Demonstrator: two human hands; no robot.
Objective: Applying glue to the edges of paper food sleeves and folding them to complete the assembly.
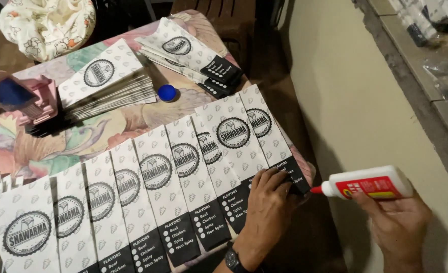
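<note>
Right hand (398, 217), lower right of the frame, is wrapped around a white glue bottle (370, 183), red nozzle aimed left at the end of the row. Left hand (269, 202), low centre, lies flat with fingers spread, gripping nothing, pinning the black bottom edge of the fanned paper sleeves (183, 172) that run from lower left to centre. The nozzle sits just beside the last sleeve by the table edge (311, 169), so a hard squeeze would likely flood the flap or drip to the floor. If that palm slides, I'd expect the overlap to shift and sleeves to stick together. Further out: the blue cap (166, 92) lies loose near the upper-left stack (107, 81), easily knocked away
</note>
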